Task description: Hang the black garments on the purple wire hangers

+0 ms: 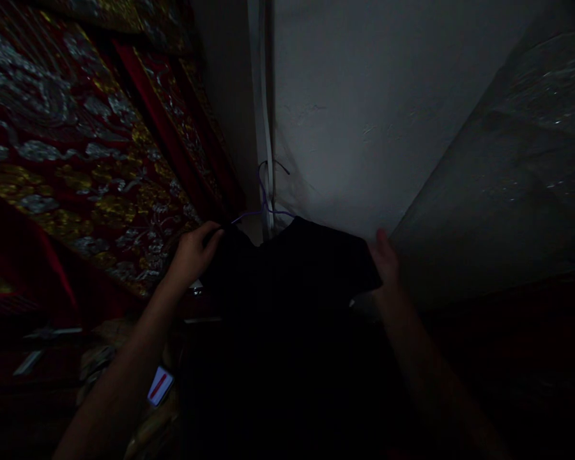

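Note:
A black short-sleeved shirt (311, 262) hangs in front of me on a thin purple hanger (265, 206). The hanger's hook is up at a pale vertical strip (263, 96) on the wall; whether it hooks onto that strip is too dark to tell. My left hand (195, 252) is closed at the shirt's left shoulder, thumb and fingers pinching the fabric. At the edge of the right sleeve is my right hand (387, 260), blurred, with a finger stretched upward and the other fingers partly hidden. The lower shirt merges into darkness.
Red cloth with gold and silver embroidery (100, 153) covers the left side. A grey wall (354, 108) stands behind the shirt, and a translucent sheet (522, 166) is at the right. Below my left forearm lies a lit phone-like screen (160, 386) among dim items.

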Available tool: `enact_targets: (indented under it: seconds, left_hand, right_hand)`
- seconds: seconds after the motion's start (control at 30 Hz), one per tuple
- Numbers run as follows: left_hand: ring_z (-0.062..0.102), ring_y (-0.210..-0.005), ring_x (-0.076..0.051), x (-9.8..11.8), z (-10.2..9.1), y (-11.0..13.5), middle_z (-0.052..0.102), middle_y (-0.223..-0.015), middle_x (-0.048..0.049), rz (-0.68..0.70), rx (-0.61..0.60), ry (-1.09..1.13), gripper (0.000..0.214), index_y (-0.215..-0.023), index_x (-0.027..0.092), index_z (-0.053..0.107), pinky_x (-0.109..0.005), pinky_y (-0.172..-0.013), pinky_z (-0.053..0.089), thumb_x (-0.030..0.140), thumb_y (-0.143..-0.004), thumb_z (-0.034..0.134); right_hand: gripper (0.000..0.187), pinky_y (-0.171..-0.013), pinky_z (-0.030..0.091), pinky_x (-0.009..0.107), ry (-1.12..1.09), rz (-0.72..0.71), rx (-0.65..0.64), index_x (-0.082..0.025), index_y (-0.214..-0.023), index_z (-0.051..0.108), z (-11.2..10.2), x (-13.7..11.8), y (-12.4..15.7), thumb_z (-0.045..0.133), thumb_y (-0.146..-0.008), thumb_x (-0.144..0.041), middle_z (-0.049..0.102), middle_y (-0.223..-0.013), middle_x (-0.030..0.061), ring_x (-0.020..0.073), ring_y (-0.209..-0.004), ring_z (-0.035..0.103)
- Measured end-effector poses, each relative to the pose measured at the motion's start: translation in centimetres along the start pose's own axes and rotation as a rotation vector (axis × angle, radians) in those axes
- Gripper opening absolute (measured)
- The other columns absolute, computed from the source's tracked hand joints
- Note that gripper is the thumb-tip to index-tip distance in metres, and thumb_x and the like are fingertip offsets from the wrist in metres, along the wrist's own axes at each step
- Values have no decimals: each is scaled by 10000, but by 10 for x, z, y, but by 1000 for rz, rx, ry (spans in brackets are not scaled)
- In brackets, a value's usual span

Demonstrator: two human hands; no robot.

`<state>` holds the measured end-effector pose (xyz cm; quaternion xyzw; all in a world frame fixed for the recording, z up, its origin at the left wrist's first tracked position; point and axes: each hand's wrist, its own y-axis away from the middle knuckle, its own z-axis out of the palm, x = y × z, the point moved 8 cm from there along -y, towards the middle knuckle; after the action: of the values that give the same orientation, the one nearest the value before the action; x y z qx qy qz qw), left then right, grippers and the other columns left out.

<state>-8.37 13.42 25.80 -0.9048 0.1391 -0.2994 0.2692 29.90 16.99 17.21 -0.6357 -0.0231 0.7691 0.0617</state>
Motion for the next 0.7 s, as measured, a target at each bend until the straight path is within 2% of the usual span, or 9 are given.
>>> enact_targets:
  seconds: [0.1, 0.2, 0.27, 0.33, 0.4, 0.47, 0.53, 0.63, 0.7]
  left_hand:
    - [650, -818, -199, 4, 0, -7, 713, -894, -37, -35, 54, -22, 286, -983, 179, 661, -282, -747, 476, 420, -945, 512]
    - [621, -762, -185, 3, 0, -14, 679, -825, -25, -73, 103, -35, 285, -916, 180, 635, -277, -720, 460, 439, -936, 520]
    - [607, -762, -177, -2, 1, -13, 660, -819, -19, -90, 122, -10, 270, -911, 180, 618, -273, -734, 458, 419, -942, 496]
    - [612, -826, -183, -8, 5, -5, 664, -873, -25, -91, 132, 47, 256, -960, 183, 608, -277, -785, 467, 393, -951, 463]
    - [623, -929, -202, -10, 12, 9, 676, -958, -42, -67, 137, 97, 255, -1010, 189, 602, -303, -866, 474, 389, -954, 453]
    - [627, -1043, -231, -6, 24, 26, 681, -1035, -64, -23, 115, 158, 254, -1024, 199, 599, -357, -974, 455, 404, -953, 466]
    - [616, -1154, -260, 8, 39, 40, 684, -1055, -77, 35, 65, 274, 248, -995, 213, 596, -421, -1083, 395, 428, -957, 479]
    - [556, -1293, -283, 40, 58, 51, 702, -1071, -87, 64, -3, 527, 250, -946, 241, 580, -486, -1160, 320, 467, -971, 474]
    - [539, -1318, -293, 65, 68, 50, 715, -1113, -91, 41, -66, 687, 274, -919, 254, 589, -503, -1158, 328, 502, -966, 481]
  right_hand:
    - [845, -902, 534, 540, 228, -108, -1, -236, -1109, 736, 4, -37, 3, 219, -848, -852, 751, -915, 138, 378, -1102, 674]
    - [843, -876, 550, 521, 253, -104, -119, -235, -1089, 751, 32, -56, 18, 222, -855, -849, 759, -907, 135, 368, -1074, 687]
    - [801, -832, 570, 492, 188, -88, -313, -222, -1057, 765, 59, -57, 33, 328, -835, -856, 764, -899, 127, 353, -1016, 707]
    - [734, -818, 576, 462, 139, -60, -641, -202, -1058, 769, 89, -49, 57, 494, -793, -829, 767, -935, 120, 330, -976, 720]
    - [633, -877, 560, 443, 146, -24, -932, -194, -1103, 752, 108, -34, 83, 618, -793, -730, 764, -1029, 112, 299, -1005, 718]
    - [532, -972, 519, 441, 191, -15, -1028, -199, -1179, 710, 112, -16, 98, 664, -838, -604, 734, -1159, 106, 271, -1099, 689]
    - [519, -1045, 475, 452, 243, -67, -929, -221, -1285, 634, 108, 1, 96, 694, -855, -505, 667, -1303, 103, 259, -1213, 629]
    - [667, -1164, 350, 485, 379, -260, -583, -270, -1437, 479, 94, 13, 78, 728, -842, -441, 485, -1510, 110, 262, -1402, 449]
    - [699, -1226, 234, 477, 459, -370, -353, -275, -1487, 407, 82, 15, 63, 683, -872, -458, 376, -1584, 106, 249, -1483, 316]
